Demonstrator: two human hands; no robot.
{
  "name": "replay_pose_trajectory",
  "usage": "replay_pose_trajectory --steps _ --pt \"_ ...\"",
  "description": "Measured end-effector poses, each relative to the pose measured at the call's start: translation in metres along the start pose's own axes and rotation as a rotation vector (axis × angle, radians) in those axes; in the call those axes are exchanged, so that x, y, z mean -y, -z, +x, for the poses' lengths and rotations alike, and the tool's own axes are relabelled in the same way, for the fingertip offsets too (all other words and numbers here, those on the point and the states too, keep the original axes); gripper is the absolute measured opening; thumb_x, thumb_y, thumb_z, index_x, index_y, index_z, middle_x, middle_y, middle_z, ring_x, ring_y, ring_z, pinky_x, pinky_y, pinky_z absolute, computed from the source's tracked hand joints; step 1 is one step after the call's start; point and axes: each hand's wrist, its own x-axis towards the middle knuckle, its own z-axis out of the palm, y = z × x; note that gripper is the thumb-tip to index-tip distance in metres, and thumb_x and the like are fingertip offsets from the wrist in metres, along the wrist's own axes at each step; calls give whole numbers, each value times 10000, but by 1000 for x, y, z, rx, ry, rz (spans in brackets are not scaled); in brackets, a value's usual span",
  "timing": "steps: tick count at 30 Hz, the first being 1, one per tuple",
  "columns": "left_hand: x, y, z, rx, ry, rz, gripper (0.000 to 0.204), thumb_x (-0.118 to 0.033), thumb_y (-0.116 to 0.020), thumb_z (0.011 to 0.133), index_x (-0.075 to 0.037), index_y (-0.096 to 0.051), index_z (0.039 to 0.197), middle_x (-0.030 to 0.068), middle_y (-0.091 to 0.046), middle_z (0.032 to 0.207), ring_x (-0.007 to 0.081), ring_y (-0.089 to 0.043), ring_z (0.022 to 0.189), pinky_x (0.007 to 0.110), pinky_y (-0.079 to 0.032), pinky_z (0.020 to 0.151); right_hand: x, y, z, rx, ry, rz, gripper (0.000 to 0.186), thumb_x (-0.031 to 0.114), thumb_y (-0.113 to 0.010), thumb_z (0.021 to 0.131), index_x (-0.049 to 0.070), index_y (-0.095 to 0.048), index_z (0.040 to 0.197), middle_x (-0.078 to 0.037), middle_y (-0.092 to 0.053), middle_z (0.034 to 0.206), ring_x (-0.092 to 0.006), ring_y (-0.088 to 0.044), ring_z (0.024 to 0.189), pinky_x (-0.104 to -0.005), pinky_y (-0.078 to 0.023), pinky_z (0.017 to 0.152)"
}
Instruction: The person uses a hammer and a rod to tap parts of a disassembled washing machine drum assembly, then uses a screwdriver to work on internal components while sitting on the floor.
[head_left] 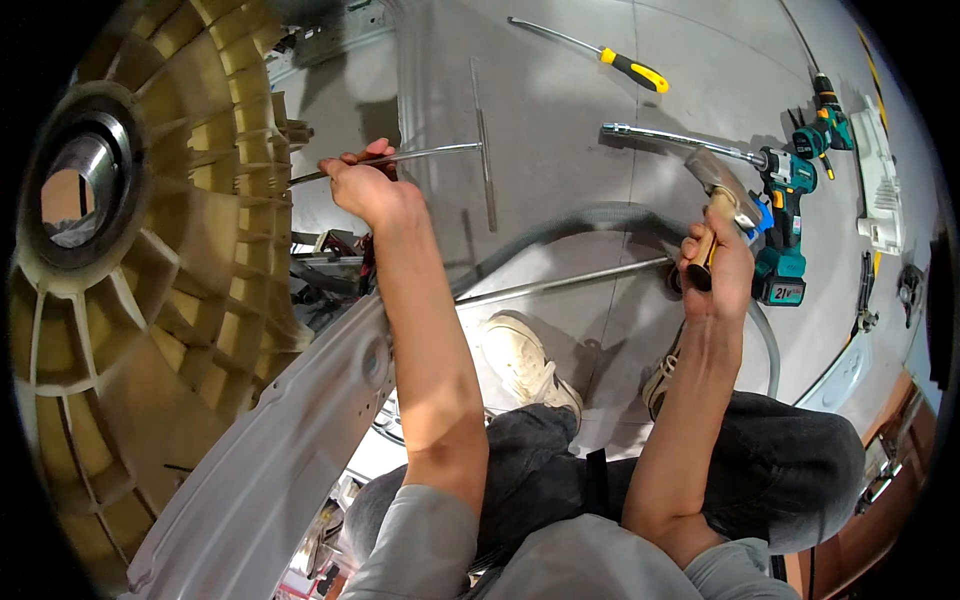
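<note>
our right grip (728,262) wraps the hammer (722,185) above the floor (700,60); prob head-heavy, so low on the handle works. our left grip (368,190) is closed round the t-bar (435,153) beside the yellowish drum (205,330), likely stiff, slick steel tbh.

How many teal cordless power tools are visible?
2: the nearer tool, right of the hammer in the right hand; the farther tool, beyond it, toward the upper right. Others may be hidden.

A workshop, judging by the cordless drill (829,130), screwdriver (636,72) and hammer (716,176).
</note>
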Motion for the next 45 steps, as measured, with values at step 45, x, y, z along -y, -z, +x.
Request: replay_pose_trajectory --steps 45 --pt "-13 -13 -8 -58 37 -16 365 -327 -240 987 -91 -351 731 103 -568 616 155 -440 514 248 -350 509 6 -3 12 -81 -125 -43 114 170 -533 867 68 -484 882 -37 -516 655 -107 -499 472 -227 -427 401"
